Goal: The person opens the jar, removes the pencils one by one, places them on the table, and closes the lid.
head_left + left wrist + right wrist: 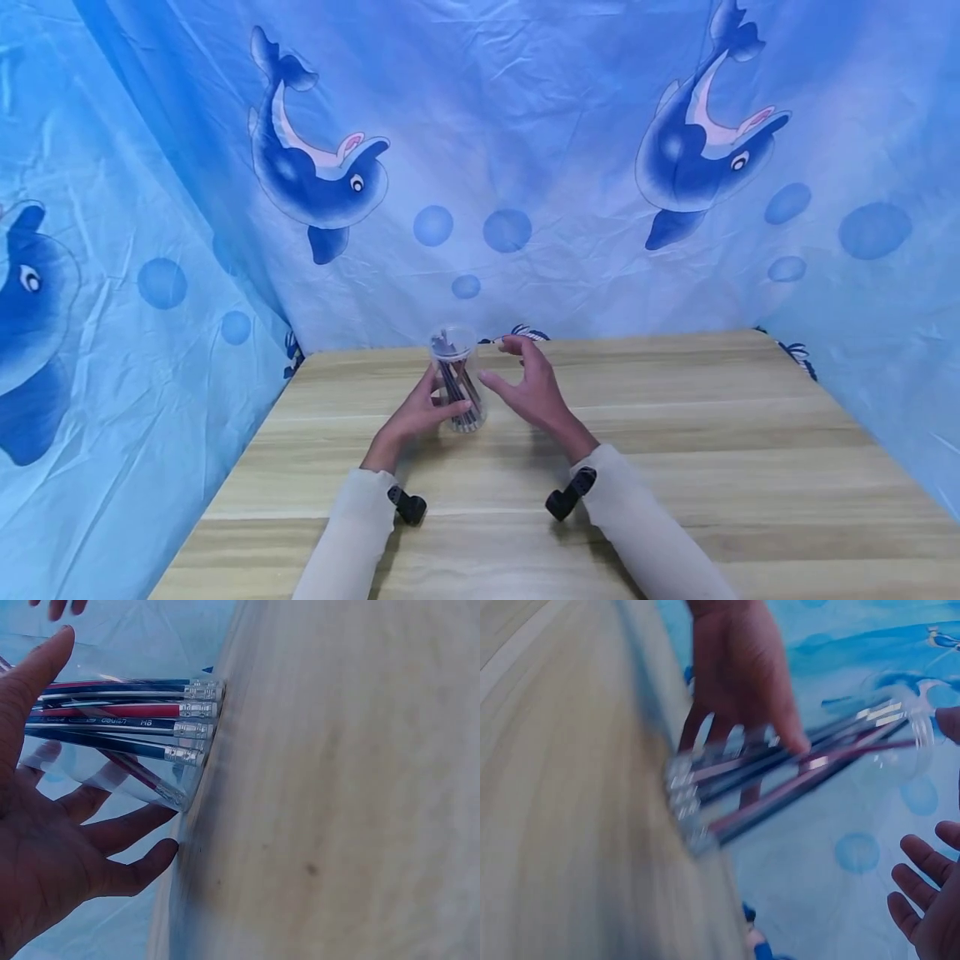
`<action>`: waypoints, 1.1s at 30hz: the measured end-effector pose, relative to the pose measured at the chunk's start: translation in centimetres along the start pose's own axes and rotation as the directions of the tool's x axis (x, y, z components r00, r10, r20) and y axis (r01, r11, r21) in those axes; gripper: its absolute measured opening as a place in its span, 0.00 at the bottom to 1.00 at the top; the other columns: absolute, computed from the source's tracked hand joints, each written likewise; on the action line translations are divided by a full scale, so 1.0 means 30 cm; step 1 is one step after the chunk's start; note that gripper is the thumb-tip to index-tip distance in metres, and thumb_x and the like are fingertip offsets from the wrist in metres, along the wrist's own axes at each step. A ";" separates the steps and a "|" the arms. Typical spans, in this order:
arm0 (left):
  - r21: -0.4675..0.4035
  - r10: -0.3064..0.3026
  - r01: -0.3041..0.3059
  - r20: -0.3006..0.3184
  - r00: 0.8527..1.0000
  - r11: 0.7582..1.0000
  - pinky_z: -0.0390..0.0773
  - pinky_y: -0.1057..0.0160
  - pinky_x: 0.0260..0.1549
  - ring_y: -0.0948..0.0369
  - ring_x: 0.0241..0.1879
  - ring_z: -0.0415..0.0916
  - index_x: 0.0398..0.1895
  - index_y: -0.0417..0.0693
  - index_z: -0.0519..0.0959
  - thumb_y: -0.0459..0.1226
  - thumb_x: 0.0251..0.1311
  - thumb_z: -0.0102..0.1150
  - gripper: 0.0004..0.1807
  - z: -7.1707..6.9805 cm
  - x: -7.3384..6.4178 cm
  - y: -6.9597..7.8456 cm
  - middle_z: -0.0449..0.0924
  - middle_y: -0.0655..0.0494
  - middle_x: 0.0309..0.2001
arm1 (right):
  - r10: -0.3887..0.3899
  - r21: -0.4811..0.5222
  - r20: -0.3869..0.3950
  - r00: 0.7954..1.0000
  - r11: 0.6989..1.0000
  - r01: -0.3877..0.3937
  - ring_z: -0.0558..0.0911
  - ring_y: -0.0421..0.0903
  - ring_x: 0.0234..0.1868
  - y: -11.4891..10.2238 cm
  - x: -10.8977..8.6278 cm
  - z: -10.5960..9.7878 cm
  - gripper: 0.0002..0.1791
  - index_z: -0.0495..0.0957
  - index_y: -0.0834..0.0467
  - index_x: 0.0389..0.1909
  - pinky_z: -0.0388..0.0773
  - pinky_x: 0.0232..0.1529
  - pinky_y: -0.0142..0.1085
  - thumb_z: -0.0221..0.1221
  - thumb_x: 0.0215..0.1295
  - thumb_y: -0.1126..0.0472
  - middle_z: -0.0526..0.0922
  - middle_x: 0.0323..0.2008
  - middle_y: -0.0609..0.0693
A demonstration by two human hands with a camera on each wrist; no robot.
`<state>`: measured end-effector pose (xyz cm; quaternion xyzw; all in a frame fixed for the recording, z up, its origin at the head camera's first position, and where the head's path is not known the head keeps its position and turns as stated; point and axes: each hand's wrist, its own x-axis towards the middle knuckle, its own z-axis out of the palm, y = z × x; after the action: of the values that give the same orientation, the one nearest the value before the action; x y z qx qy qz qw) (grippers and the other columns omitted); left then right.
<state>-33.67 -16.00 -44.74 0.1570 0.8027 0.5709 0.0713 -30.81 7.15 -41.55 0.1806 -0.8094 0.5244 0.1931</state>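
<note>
A clear plastic jar (470, 422) of pencils is upright at the table's far side, its base right at the wood. My left hand (417, 417) grips the jar low on its side, with the thumb across the front and the fingers behind. Inside, several dark and red striped pencils (135, 724) have their metal-banded ends at the bottom. To the right of the jar is my right hand (536, 392), holding nothing, thumb and fingers spread apart near the jar's upper part. The right wrist view shows its fingers (922, 889) beside the jar's top end.
The wood-grain table (675, 517) reaches back to a blue cloth backdrop (570, 275) printed with dolphins and bubbles. More of this cloth hangs along the left and right sides. Each wrist carries a black camera mount (408, 505).
</note>
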 end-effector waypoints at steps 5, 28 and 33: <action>-0.004 0.007 -0.007 0.012 1.000 1.000 0.65 0.37 0.63 0.34 0.64 0.66 0.81 0.60 0.40 0.41 0.60 0.70 0.56 -0.004 -0.005 -0.009 0.63 0.34 0.69 | 0.008 0.047 -0.024 1.000 0.999 -0.007 0.72 0.48 0.64 -0.030 0.020 0.069 0.38 0.66 0.55 0.66 0.71 0.62 0.50 0.68 0.61 0.43 0.76 0.60 0.50; 0.019 0.021 -0.021 -0.005 1.000 1.000 0.69 0.37 0.60 0.42 0.62 0.70 0.78 0.77 0.48 0.45 0.57 0.73 0.53 -0.019 0.001 -0.012 0.68 0.43 0.66 | 0.030 0.133 -0.175 0.984 0.991 -0.006 0.75 0.54 0.57 -0.059 0.075 0.208 0.35 0.69 0.55 0.62 0.73 0.55 0.55 0.69 0.59 0.45 0.78 0.57 0.53; 0.004 0.017 -0.017 -0.017 1.000 1.000 0.66 0.36 0.61 0.41 0.63 0.69 0.77 0.82 0.48 0.45 0.56 0.73 0.53 -0.009 -0.002 -0.011 0.68 0.44 0.66 | -0.008 0.145 -0.175 0.984 0.989 0.033 0.76 0.49 0.55 -0.042 0.078 0.206 0.33 0.70 0.55 0.63 0.75 0.53 0.51 0.68 0.61 0.47 0.79 0.56 0.52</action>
<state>-33.74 -16.38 -44.96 0.1589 0.8032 0.5711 0.0594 -32.96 0.77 -41.74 0.1561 -0.7467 0.5944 0.2547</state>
